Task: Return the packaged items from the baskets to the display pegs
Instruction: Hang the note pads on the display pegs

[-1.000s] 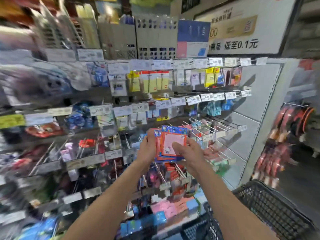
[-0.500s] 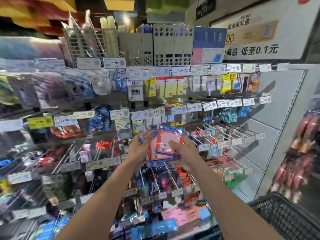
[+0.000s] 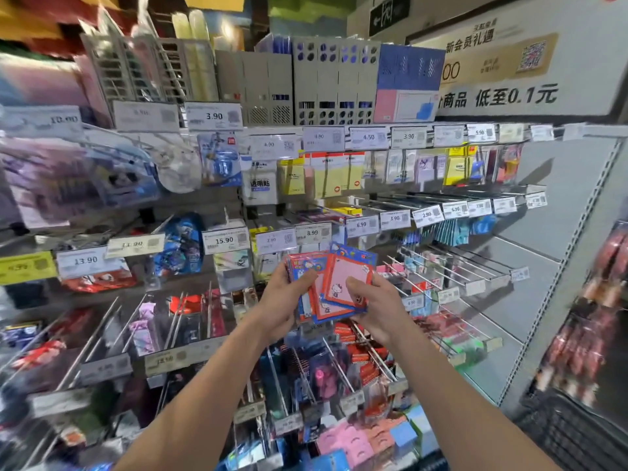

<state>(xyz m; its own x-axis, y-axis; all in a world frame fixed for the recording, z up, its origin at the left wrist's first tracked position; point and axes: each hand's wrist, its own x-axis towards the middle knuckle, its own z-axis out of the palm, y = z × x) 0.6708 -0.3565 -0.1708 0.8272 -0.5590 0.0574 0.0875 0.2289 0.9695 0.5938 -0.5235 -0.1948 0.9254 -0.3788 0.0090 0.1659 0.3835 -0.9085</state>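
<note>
Background: rows of slim metal pegs (image 3: 452, 270). Before them, the left hand (image 3: 283, 302) grips a fanned stack of glossy, flat rectangular packets (image 3: 346, 278); the right hand (image 3: 379, 312) pinches its lower right corner.

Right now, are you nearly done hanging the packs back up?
Not yet. Done: many stocked pegs carry goods, though which were put back I cannot tell. In hand: left hand and right hand grip a fanned bunch of red and blue packs, none hung. Left: hanging them, perhaps on the bare pegs to the right. The black basket shows only its edge, so more may wait.
</note>
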